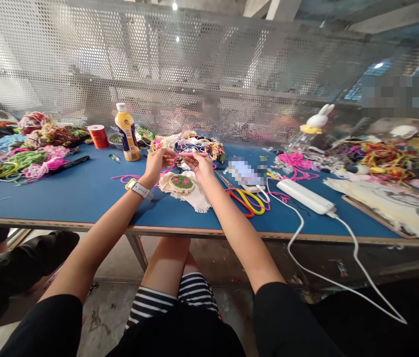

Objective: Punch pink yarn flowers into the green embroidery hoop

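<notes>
Over the table, my left hand (158, 164) and my right hand (201, 167) are raised close together. A strand of pink yarn (185, 154) runs between them, its ends pinched in the fingers of each. Just below my hands lies an embroidery hoop (182, 184) with a green stitched ground and pink flowers, on cream fabric (199, 199) with a frayed edge. More pink yarn (124, 177) trails on the table left of my left wrist. Scissors (248, 202) with red and yellow handles rest to the right of my right forearm.
The blue table (94, 198) carries a yellow bottle (126, 134), a red thread spool (98, 137) and a yarn heap (198, 148). To the right are a phone (245, 171) and a white power bank (306, 196) whose cable (346, 285) hangs over the edge. A perforated metal screen (194, 74) stands behind.
</notes>
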Demonstrator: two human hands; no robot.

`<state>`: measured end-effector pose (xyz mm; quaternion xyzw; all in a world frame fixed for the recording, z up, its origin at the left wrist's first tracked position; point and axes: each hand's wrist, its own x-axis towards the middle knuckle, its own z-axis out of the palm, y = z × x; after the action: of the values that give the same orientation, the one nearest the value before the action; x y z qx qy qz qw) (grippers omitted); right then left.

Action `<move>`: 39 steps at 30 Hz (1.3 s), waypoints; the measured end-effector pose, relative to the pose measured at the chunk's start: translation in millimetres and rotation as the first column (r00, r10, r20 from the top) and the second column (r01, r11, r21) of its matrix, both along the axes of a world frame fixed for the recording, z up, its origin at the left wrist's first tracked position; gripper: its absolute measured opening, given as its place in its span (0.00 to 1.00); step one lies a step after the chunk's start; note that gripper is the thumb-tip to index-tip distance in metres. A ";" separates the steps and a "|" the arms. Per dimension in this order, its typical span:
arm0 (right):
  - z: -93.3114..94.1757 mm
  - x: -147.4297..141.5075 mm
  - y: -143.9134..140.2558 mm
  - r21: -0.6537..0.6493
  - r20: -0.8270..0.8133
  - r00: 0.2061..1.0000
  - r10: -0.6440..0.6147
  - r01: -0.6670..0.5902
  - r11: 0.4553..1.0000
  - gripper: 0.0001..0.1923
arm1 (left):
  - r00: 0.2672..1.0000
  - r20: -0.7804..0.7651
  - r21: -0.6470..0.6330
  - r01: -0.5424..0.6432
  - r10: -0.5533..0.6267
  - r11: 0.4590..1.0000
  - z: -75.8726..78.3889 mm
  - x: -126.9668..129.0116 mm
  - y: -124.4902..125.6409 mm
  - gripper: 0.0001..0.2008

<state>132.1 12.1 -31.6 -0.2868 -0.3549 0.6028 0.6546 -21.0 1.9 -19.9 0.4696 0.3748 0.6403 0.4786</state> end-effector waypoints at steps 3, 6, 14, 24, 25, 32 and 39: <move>0.9 -0.9 -0.6 0.004 0.020 1.000 -0.019 0.019 1.000 0.09 | 1.000 0.000 -0.007 -0.015 0.015 1.000 1.1 -3.4 0.2 0.06; 3.1 -1.7 -1.2 -0.004 0.032 0.999 -0.032 0.032 0.999 0.09 | 0.999 0.024 -0.004 -0.037 0.037 0.999 1.2 -6.8 3.1 0.02; 5.9 -2.2 -5.4 -0.018 0.022 1.000 -0.021 0.022 1.000 0.11 | 0.994 0.105 -0.005 -0.027 0.028 1.000 6.6 -20.7 8.4 0.06; 7.1 -4.7 -5.5 -0.054 -0.038 0.999 0.032 -0.034 0.998 0.10 | 0.995 0.101 0.102 -0.020 0.009 0.995 -7.9 -7.5 3.9 0.12; 7.2 -4.5 -5.2 -0.058 -0.048 0.998 0.035 -0.037 0.998 0.10 | 0.995 0.099 0.099 -0.014 0.004 0.995 -8.7 -7.8 4.9 0.12; 4.6 -7.1 -3.8 -0.068 -0.089 0.994 0.061 -0.067 0.995 0.15 | 0.995 0.084 0.104 0.051 -0.060 0.993 -10.5 -4.6 2.3 0.14; 6.4 -9.9 -8.7 -0.014 -0.089 0.993 0.081 -0.082 0.997 0.11 | 0.996 0.086 0.122 0.012 -0.023 0.992 -15.5 0.9 -0.3 0.15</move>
<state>122.2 3.4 -25.2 -0.2509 -0.3315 0.6443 0.6419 -20.1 1.6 -35.5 0.4726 0.3097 0.6776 0.4707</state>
